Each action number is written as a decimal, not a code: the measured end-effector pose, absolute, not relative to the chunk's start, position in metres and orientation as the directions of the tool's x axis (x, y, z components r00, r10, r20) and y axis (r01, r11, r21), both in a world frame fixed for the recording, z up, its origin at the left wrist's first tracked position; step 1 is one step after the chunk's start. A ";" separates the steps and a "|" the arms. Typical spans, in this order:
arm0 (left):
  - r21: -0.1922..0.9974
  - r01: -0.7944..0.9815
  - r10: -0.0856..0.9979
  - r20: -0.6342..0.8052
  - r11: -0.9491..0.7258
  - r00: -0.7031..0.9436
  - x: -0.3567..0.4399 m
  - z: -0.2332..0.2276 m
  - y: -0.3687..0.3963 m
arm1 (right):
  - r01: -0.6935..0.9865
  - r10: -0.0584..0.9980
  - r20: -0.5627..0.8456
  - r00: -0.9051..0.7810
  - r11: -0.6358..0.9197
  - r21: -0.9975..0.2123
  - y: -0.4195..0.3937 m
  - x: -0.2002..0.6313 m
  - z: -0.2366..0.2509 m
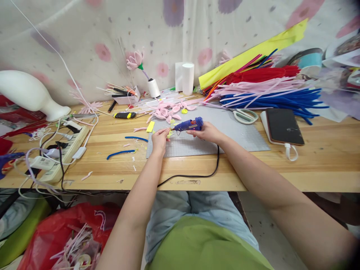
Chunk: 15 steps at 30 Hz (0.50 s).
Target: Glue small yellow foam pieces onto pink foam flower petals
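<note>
My right hand is wrapped round a blue glue gun, whose nozzle points left over the grey cutting mat. Close to that nozzle, my left hand pinches something small and yellowish; its kind is too small to make out. Pink pipe-cleaner petals lie on the mat just beyond both hands. A yellow piece rests at the mat's left edge. From the glue gun a black cord curves down across the table front.
Scissors and a black phone-like device lie to the right. Behind them are bundles of blue pipe cleaners. A power strip with tangled cables sits left, near a white foam head. A utility knife lies behind my left hand.
</note>
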<state>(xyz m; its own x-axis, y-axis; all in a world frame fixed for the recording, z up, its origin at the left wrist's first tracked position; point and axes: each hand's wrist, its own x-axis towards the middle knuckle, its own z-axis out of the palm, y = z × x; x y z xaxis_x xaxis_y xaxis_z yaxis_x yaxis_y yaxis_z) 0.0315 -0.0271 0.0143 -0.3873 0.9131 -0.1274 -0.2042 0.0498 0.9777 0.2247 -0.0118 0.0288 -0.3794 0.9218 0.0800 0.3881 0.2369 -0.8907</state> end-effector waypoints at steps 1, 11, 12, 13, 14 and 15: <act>0.977 -0.208 0.913 -0.127 0.048 -0.386 0.031 0.014 -0.027 | 0.387 0.920 0.076 -0.386 0.236 -0.891 -0.012 0.225 0.029; 0.973 -0.230 0.905 -0.131 0.038 -0.406 0.031 0.017 -0.028 | 0.427 0.982 0.012 -0.186 0.091 -0.900 -0.010 0.251 0.045; 0.971 -0.235 0.903 -0.133 0.037 -0.408 0.031 0.016 -0.028 | 0.414 0.987 0.025 -0.160 0.090 -0.906 -0.009 0.254 0.045; 0.970 -0.241 0.903 -0.137 0.038 -0.407 0.031 0.016 -0.027 | 0.396 0.991 0.040 -0.131 0.090 -0.914 -0.008 0.257 0.045; 0.968 -0.247 0.904 -0.142 0.041 -0.404 0.030 0.016 -0.027 | 0.377 0.993 0.056 -0.100 0.090 -0.922 -0.006 0.259 0.045; 0.967 -0.252 0.906 -0.148 0.048 -0.397 0.030 0.016 -0.027 | 0.359 0.995 0.069 -0.069 0.089 -0.929 -0.005 0.261 0.044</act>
<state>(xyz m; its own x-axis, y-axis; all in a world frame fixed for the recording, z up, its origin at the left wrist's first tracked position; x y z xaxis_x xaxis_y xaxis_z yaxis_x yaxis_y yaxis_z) 0.0295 -0.0270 0.0163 -0.3971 0.9057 -0.1484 -0.2520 0.0479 0.9665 0.2612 -0.0046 0.0435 -0.0692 0.9952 0.0686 0.3595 0.0890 -0.9289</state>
